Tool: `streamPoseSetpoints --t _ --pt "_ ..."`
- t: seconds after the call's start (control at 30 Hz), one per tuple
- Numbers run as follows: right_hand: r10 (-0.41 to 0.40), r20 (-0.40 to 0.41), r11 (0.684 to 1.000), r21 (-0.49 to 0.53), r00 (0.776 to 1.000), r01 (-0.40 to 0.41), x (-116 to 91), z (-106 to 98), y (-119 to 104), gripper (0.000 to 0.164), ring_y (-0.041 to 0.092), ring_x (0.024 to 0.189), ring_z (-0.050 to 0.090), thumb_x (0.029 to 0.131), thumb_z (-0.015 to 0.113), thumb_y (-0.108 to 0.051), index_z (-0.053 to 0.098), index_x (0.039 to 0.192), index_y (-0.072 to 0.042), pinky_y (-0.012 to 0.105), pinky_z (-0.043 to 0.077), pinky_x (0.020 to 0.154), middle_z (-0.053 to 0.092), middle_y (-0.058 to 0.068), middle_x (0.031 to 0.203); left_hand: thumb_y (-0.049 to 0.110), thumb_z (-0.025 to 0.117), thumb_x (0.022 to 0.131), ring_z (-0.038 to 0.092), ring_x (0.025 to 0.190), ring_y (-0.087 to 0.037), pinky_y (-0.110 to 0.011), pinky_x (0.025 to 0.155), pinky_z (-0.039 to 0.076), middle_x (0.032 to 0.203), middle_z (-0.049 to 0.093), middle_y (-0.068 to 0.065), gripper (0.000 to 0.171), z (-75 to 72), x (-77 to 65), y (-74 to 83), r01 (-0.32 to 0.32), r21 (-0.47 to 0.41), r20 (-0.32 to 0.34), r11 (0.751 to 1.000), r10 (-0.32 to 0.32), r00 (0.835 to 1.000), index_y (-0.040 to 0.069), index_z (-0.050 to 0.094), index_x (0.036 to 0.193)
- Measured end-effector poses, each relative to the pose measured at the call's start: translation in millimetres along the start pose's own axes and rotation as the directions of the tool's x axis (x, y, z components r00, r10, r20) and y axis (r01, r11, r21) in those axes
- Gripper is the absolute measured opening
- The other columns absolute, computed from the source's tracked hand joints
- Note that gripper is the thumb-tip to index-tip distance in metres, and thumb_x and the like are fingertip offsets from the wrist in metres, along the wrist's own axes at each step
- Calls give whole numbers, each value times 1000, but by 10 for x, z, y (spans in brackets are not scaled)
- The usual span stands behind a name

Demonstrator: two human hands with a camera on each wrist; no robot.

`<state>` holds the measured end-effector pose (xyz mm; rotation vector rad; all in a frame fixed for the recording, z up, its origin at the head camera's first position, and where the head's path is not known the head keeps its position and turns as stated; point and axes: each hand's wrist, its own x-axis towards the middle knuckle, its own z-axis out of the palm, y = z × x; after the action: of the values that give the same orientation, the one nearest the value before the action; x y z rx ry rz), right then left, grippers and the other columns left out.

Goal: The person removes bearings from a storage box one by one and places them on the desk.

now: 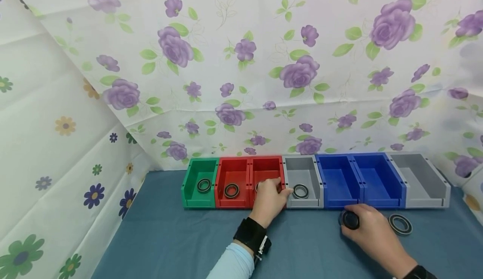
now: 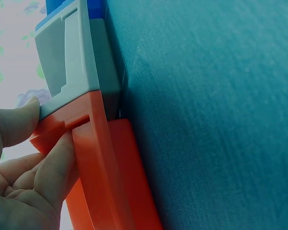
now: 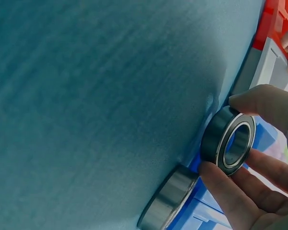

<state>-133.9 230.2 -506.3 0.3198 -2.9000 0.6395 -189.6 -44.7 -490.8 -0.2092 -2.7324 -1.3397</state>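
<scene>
My left hand reaches to the right-hand red bin and pinches its side wall where it meets the grey bin. The thumb lies on the grey side, the fingers inside the red bin. A ball bearing there is mostly hidden behind the hand. In front of the blue bins, my right hand pinches a ball bearing by its outer rim between thumb and fingers, tilted. Another bearing lies on the table just right of that hand.
Bins stand in a row along the back: green, red, grey, blue and a grey one at right. Single bearings lie in the green bin, left red bin and nearer grey bin. A flowered cloth hangs behind the blue-covered table.
</scene>
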Motion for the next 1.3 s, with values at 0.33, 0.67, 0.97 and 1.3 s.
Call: streamPoseSetpoints --t 0.33,0.67,0.97,1.3 --pt "-16 21 1000 -13 1000 16 -25 28 -13 51 29 93 58 62 81 -28 65 106 -7 48 47 76 61 12 100 35 70 82 50 57 -9 -25 48 42 62 51 7 30 16 -3 -9 -6 15 -6 1000 6 1000 12 67 102" --pt "21 80 999 -33 997 -19 -12 23 -30 53 31 93 59 63 81 -32 65 108 -7 49 47 76 62 14 102 35 69 83 49 55 -9 -25 47 40 58 48 5 28 16 3 4 -26 39 -13 999 27 1000 12 66 97" --pt "40 117 997 -68 992 -32 4 24 -34 54 32 93 59 65 79 -35 65 108 -5 50 47 76 63 14 100 35 70 83 49 57 -9 -24 47 41 59 49 6 32 8 8 19 -23 47 -19 999 24 1000 10 66 103" --pt "38 131 996 -83 991 -27 2 38 -30 51 30 92 60 66 79 -36 66 105 -5 49 47 75 63 12 99 37 69 83 50 57 -7 -23 48 41 59 49 6 39 -3 6 16 -13 42 -11 999 14 1000 8 65 110"
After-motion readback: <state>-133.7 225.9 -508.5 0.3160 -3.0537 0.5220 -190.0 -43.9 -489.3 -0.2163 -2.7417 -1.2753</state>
